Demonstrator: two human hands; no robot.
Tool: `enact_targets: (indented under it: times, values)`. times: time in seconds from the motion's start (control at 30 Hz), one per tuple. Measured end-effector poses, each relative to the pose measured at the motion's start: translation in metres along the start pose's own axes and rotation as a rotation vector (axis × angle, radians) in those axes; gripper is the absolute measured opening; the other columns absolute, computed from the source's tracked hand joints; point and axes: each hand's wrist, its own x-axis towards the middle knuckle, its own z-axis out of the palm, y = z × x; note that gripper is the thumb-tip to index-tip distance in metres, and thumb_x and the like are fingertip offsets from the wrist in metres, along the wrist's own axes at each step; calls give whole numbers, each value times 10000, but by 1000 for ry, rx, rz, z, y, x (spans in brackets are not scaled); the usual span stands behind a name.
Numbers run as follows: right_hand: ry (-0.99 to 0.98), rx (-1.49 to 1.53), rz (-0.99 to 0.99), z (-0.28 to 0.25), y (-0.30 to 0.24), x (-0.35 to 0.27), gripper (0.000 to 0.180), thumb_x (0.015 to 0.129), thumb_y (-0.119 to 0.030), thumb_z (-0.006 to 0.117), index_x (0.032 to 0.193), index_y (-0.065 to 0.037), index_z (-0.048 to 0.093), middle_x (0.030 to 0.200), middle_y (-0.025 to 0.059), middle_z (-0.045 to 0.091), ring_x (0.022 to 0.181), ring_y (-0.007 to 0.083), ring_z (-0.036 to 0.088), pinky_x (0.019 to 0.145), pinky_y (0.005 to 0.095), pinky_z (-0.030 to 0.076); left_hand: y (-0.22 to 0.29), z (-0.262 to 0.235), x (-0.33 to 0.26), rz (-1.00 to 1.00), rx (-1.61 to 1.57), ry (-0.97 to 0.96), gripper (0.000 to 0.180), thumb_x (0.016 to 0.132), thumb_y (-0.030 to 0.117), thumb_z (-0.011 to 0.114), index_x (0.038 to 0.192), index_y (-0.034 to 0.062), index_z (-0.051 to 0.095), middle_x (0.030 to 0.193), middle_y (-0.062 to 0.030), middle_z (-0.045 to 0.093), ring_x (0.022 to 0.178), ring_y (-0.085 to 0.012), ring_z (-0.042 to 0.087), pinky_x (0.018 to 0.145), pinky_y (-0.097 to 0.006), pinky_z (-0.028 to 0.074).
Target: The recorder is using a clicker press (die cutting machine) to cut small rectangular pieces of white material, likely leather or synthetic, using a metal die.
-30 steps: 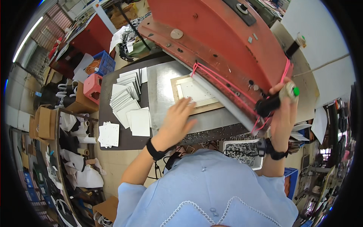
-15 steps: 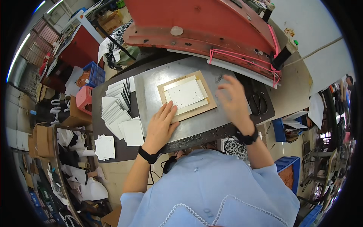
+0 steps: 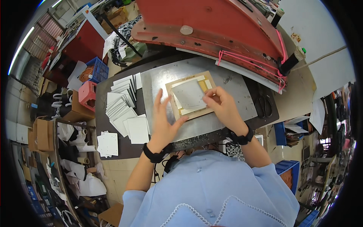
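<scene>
A wooden die board (image 3: 210, 109) lies on the grey metal bed (image 3: 234, 90) of a red press (image 3: 211, 26), whose lid is raised. My right hand (image 3: 223, 108) pinches the right edge of a white card sheet (image 3: 188, 94) and lifts it off the board. My left hand (image 3: 164, 123) rests flat on the metal bed with fingers spread, its fingertips touching the board's left edge. Both wrists wear black bands.
A fanned stack of white card sheets (image 3: 123, 104) lies left of the bed, with a small pile (image 3: 107, 144) nearer me. Pink cords (image 3: 245, 60) hang along the press lid. A red stool (image 3: 87, 95), a blue crate (image 3: 99, 70) and cardboard boxes (image 3: 39, 134) crowd the left floor.
My right hand let go of the press handle as the lid rose, came down to the board and took hold of the white sheet. My left hand stayed beside the board.
</scene>
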Motion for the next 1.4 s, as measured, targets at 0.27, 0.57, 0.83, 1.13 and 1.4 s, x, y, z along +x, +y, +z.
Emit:
enact_targets:
  times: [0.27,0.57,0.83,1.13,1.4]
  values:
    - [-209,473,157,-28,-11,-42,101,935,-116,637,976,-35,594,943,48,633,855,101,606,765,255,496,13,-30,-4,-405,-540,-640,639,811,112,780,1355,-7,466,1242,-138,620,1032,-175,614,841,-303,506]
    - [-43,126,240,-37,20,-59,139,950,-149,622,997,-20,602,786,19,635,686,68,589,614,201,470,37,-30,-10,-199,-720,-652,205,772,-17,736,969,36,739,1325,-116,556,1276,-242,505,1038,-355,428]
    - [-39,-140,339,-94,8,-96,112,906,-107,648,923,0,620,762,17,641,617,62,568,547,204,461,8,-93,-28,-373,-1153,125,345,918,7,607,1255,-16,540,1128,-85,666,1006,-152,638,925,-314,497]
    - [-223,-842,505,-184,26,-159,302,781,-210,718,986,8,683,716,150,673,562,245,643,591,325,499,-106,-199,-106,-594,160,221,387,879,114,691,1220,-22,569,1152,-122,646,1048,-210,617,903,-328,476]
    - [-518,-673,76,-56,-13,-95,305,872,-234,656,1085,-15,653,986,158,684,851,307,664,740,367,518,-82,-92,-112,-558,716,-57,614,730,425,804,1076,-53,631,1098,-223,612,1024,-382,560,886,-436,464]
